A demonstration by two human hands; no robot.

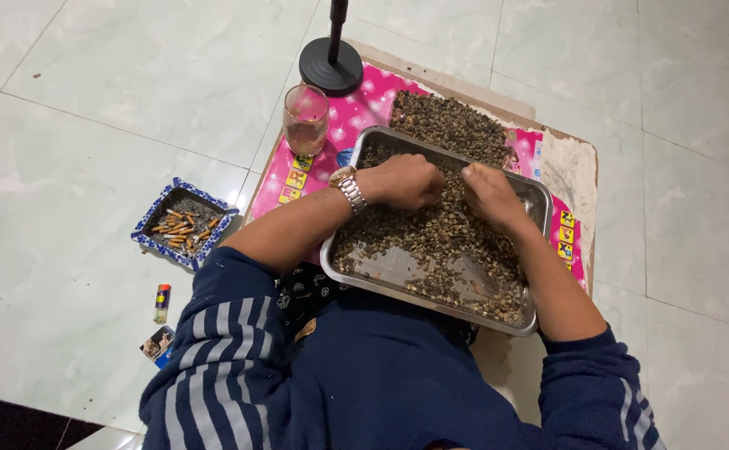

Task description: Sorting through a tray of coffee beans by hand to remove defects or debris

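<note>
A rectangular metal tray (341, 271) rests in my lap, holding a layer of small brown-green seeds (431, 237). My left hand (406, 181), with a metal watch on its wrist, is curled over the seeds near the tray's far side. Close to its right, my right hand (489, 193) pinches at the seeds with bent fingers. What the fingers grip is hidden. A second heap of the same seeds (452, 125) lies beyond the tray on a pink printed sheet (356, 117).
A drinking glass (305, 119) stands on the pink sheet's left end. A black round stand base (331, 65) sits behind it. On the tiled floor at left are a blue patterned ashtray (183, 223) with several butts, a lighter (161, 303) and a small packet (158, 345).
</note>
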